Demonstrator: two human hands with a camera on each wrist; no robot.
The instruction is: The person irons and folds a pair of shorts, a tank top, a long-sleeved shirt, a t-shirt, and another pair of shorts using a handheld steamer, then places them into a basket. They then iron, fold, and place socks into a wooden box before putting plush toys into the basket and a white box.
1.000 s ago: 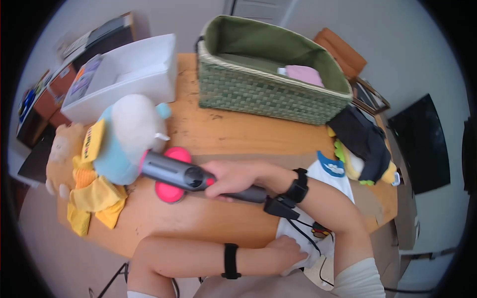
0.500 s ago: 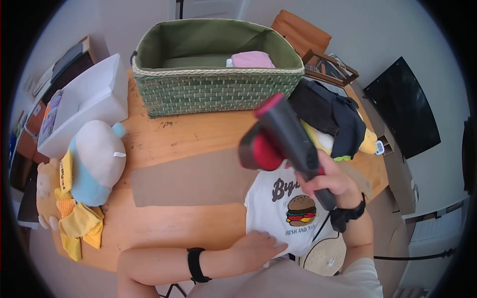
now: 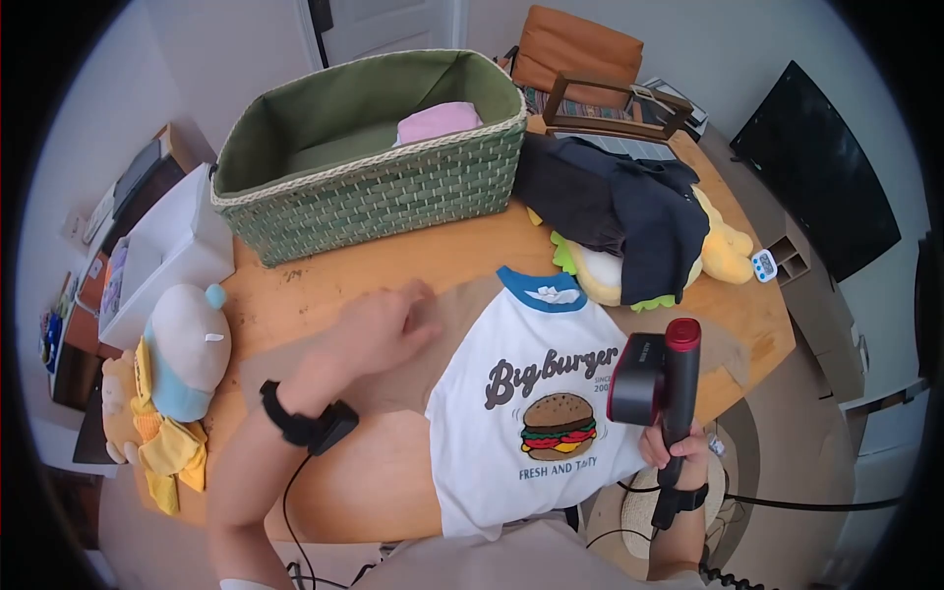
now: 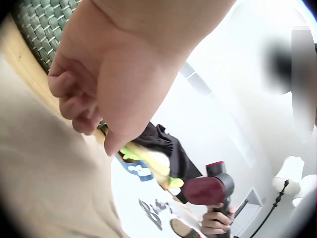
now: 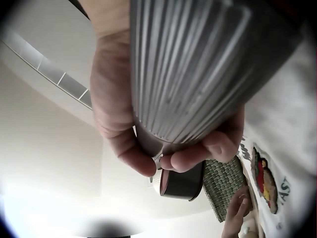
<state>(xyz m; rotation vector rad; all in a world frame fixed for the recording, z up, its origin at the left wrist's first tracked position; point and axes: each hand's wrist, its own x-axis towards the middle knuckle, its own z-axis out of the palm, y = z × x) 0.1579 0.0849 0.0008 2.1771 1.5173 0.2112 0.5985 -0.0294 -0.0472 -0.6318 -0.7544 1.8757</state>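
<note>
A white T-shirt [image 3: 472, 423] with a blue collar and a "Big burger" print lies face up at the table's front edge. My right hand [image 3: 677, 447] grips the handle of a black-and-red handheld garment steamer [image 3: 644, 379], held upright over the shirt's right side. In the right wrist view, fingers wrap the steamer's ribbed grey body [image 5: 178, 74]. My left hand [image 3: 388, 324] is off the shirt, left of its collar and over a brown mat [image 3: 462, 305]. Its fingers [image 4: 74, 106] are loosely bent and hold nothing.
A green woven basket [image 3: 374, 206] with a pink folded cloth [image 3: 438, 123] stands at the back. Dark clothes [image 3: 629, 197] lie over a yellow plush toy [image 3: 728, 246] at right. A white bin [image 3: 187, 261], more plush toys [image 3: 192, 344] and yellow cloth [image 3: 172, 452] are at left.
My right hand has swung the steamer from the table's left, over the shirt, to its right side. My left hand has left the shirt and moved forward. The view has shifted too.
</note>
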